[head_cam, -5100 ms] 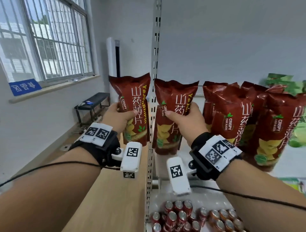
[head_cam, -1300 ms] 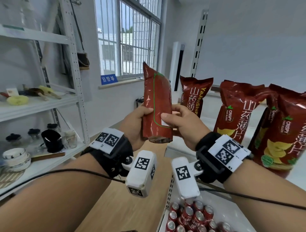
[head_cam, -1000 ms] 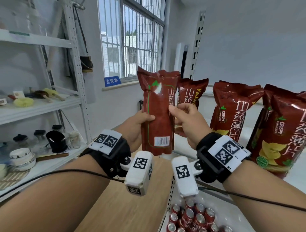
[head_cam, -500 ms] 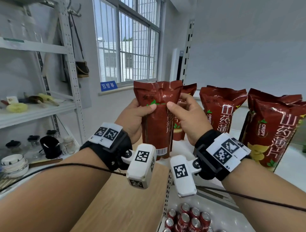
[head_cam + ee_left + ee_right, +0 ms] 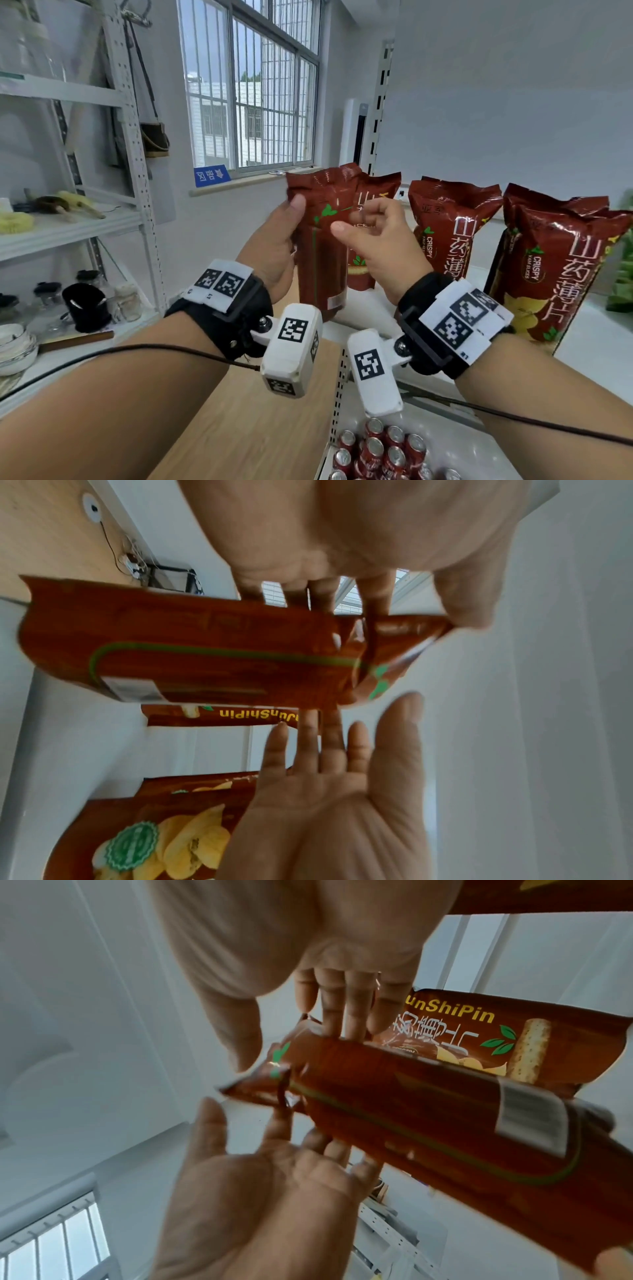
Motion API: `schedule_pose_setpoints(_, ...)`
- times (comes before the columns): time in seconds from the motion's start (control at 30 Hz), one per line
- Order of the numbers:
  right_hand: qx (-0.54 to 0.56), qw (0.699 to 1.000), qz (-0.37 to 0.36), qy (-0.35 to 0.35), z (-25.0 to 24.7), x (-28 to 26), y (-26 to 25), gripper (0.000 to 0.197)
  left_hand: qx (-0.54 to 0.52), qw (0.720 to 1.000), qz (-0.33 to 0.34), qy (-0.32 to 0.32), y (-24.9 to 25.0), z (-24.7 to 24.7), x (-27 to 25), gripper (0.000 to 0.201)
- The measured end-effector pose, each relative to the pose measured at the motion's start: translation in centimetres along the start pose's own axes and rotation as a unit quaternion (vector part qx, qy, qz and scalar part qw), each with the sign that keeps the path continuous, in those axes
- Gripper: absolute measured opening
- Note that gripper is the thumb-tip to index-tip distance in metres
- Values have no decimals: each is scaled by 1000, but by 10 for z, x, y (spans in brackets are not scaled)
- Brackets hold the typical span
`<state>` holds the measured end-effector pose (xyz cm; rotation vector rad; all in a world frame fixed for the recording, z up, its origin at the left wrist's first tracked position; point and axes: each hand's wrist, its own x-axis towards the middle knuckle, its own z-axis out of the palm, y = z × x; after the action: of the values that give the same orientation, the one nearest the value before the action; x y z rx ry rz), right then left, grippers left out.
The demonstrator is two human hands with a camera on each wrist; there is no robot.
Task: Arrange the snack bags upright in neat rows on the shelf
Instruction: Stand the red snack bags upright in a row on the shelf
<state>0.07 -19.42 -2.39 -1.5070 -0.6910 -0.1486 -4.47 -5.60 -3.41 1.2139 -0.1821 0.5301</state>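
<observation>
I hold a dark red snack bag (image 5: 322, 260) upright at the left end of the white shelf (image 5: 579, 349), its back with the green line turned toward me. My left hand (image 5: 284, 226) pinches its crimped top, thumb in front and fingers behind. My right hand (image 5: 356, 222) is beside the bag, with straight fingers touching its right side and the thumb apart. The left wrist view shows the bag (image 5: 205, 656), my left hand (image 5: 394, 599) and my right hand (image 5: 325, 750). The right wrist view shows the bag (image 5: 428, 1110), my right hand (image 5: 325, 1010) and my left hand (image 5: 267, 1137). Three more red bags (image 5: 373, 205) (image 5: 448, 226) (image 5: 555, 267) stand upright along the shelf.
Several red cans (image 5: 380, 452) fill the shelf below. A wooden side panel (image 5: 257, 428) and a slotted upright post (image 5: 380, 113) bound the shelf's left end. A metal rack (image 5: 68, 226) with jars stands at the left. Green bags (image 5: 623, 274) sit at the far right.
The bag was turned and lowered toward the shelf's left end. My right hand has let go of its pinch and now only touches the bag. My left hand has slid up to the top.
</observation>
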Motion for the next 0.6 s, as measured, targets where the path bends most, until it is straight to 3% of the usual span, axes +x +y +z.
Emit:
schedule_pose_setpoints(0.1,-68,997,13,-17,1,1,1,57,-9,999,-30,-22,2,-2,1,50)
schedule_pose_setpoints(0.23,-150,989,4,-1,6,8,7,50,19,999,-37,-25,-2,-5,4,22)
schedule_pose_setpoints(0.33,-135,990,22,26,9,15,12,39,130,988,-77,-13,-11,-15,9,50)
schedule_pose_setpoints(0.43,-131,990,48,37,8,21,14,33,225,964,-134,-44,-26,-24,15,80)
schedule_pose_setpoints(0.5,-129,990,52,32,7,22,14,33,240,958,-143,-60,-34,-23,20,83)
schedule_pose_setpoints(0.6,-154,986,59,38,2,23,12,41,284,950,-123,-50,-43,-16,30,71)
